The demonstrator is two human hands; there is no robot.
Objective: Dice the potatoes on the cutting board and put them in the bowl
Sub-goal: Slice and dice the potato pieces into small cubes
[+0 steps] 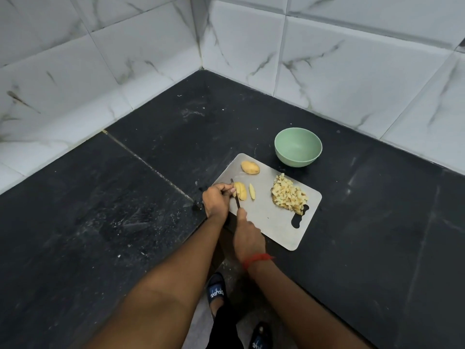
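Observation:
A grey cutting board (pixel 274 217) lies on the black counter. My left hand (pixel 216 200) pinches a sliced potato half (pixel 241 191) at the board's left edge. My right hand (pixel 247 239) grips a knife (pixel 236 195) whose blade stands against the slices next to my left fingertips. One loose slice (pixel 252 191) lies just right of them. An uncut potato half (pixel 250 167) sits at the board's far corner. A heap of diced potato (pixel 289 193) covers the board's right side. The green bowl (pixel 298 146) stands beyond the board with nothing in it.
The black stone counter (pixel 141 197) runs into a corner of white marble-tiled walls (pixel 352 59). The counter's front edge falls away below my arms, where my sandalled feet (pixel 216 289) show on the floor.

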